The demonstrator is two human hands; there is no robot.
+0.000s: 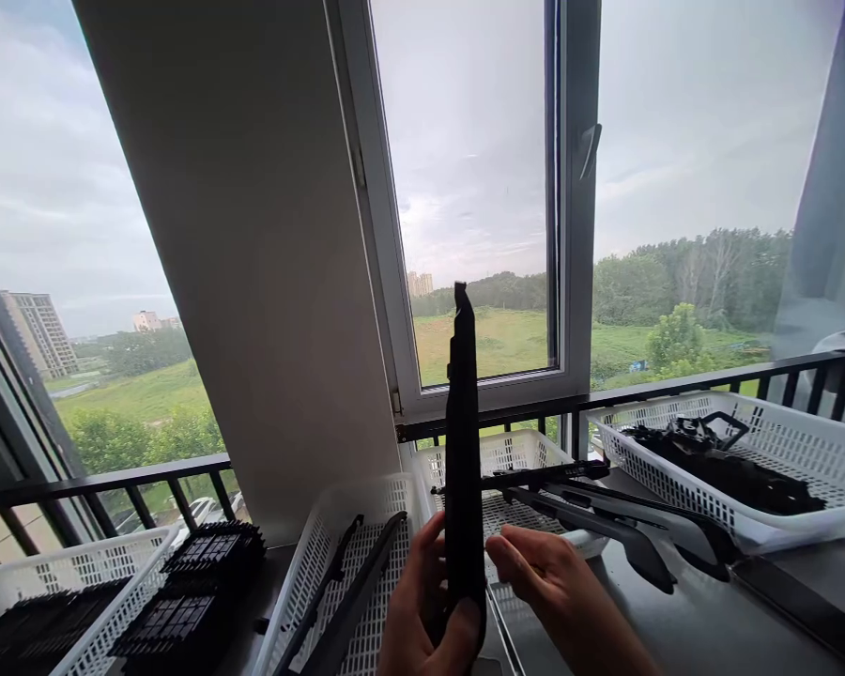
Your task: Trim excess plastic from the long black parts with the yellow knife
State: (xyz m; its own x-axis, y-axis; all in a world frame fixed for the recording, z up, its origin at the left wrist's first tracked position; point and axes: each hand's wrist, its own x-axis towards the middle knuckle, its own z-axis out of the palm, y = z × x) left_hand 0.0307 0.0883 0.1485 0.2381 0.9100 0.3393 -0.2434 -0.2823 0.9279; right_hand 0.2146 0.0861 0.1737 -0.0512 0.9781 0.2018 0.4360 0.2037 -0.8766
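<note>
From the head view, here's the long black part (463,451) standing nearly upright in front of the window, lower end in the hands, narrow, notched tip up against the pale outdoors. The left hand (412,615) has it: that grip is clamped around the bottom, thumb across the near face, fingers wrapping the left edge. Over on the other side, the right hand (553,573) is curled just beside the right edge, thumb and forefinger close together; whether it touches the part or pinches something small, I can't tell. Now, the handling: this looks like moulded plastic, so I'd judge it light for its length and fairly stiff, with perhaps a little flex towards that thin tip. The face may be smooth enough to slip, and the small tabs along its left edge look the likeliest bits to snap. Best hold, I'd say, is the broad lower body, thumb flat on the face, with a second hand steadying mid-length, clear of those tabs. Below, a white basket (310,526) carries dark strips (356,591), and to the right, curved trim pieces (595,529) reach out over the metal surface (626,620).
</note>
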